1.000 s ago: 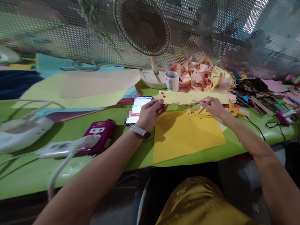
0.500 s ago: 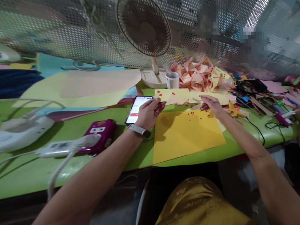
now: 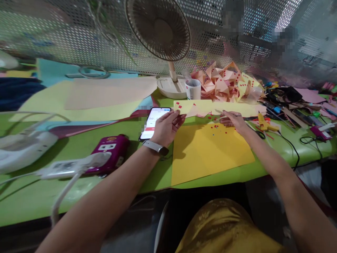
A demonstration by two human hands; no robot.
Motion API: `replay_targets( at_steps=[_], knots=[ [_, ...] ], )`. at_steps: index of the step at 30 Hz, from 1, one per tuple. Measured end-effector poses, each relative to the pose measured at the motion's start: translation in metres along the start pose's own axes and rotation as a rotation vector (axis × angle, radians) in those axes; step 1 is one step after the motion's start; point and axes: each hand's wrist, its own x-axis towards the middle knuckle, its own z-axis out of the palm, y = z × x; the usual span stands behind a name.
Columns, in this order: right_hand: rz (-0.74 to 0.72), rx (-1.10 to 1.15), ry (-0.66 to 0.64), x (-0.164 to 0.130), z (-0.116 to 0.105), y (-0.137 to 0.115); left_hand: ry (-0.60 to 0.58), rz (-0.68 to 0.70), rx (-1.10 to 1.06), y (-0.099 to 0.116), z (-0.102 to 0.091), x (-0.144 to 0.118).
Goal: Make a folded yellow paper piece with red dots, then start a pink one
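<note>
My left hand (image 3: 167, 127) is closed in a pinch beside a lit phone (image 3: 154, 123); what its fingertips hold, if anything, is too small to make out. A watch (image 3: 156, 147) is on that wrist. Over the far edge of a yellow-orange sheet (image 3: 207, 154), my right hand (image 3: 233, 121) has its fingers drawn together near a thin pale pointed piece (image 3: 218, 111), whose kind I cannot tell. Small red bits (image 3: 216, 126) lie scattered on the sheet below the right hand. Pale yellow paper strips (image 3: 195, 105) with red squares lie just beyond both hands.
A fan (image 3: 171, 86) and a white cup (image 3: 193, 89) stand at the back, beside a heap of folded peach paper (image 3: 221, 82). A yellow glue gun (image 3: 264, 123) lies at right with its cord. A purple power block (image 3: 112, 149) and white plugs are at left.
My right hand has shifted slightly left and down, uncovering a dark ring on the table to its right. The left hand keeps its pinch in nearly the same place.
</note>
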Motion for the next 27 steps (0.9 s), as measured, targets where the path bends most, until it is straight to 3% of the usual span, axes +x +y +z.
replay_targets(
  at_steps=[4, 7, 13, 27],
  knots=[
    [0.008, -0.039, -0.049, -0.001, -0.002, -0.001, -0.001, 0.002, 0.032, 0.000, 0.001, -0.001],
    [-0.078, 0.026, -0.095, 0.001, -0.002, 0.001, 0.002, 0.005, 0.022, 0.000, 0.001, -0.002],
    [-0.194, 0.041, -0.065, 0.010, -0.002, 0.013, -0.009, -0.005, 0.017, 0.002, 0.001, -0.003],
    [-0.227, 0.032, -0.084, 0.022, -0.005, 0.029, 0.017, -0.028, -0.017, 0.003, 0.005, -0.006]
  ],
)
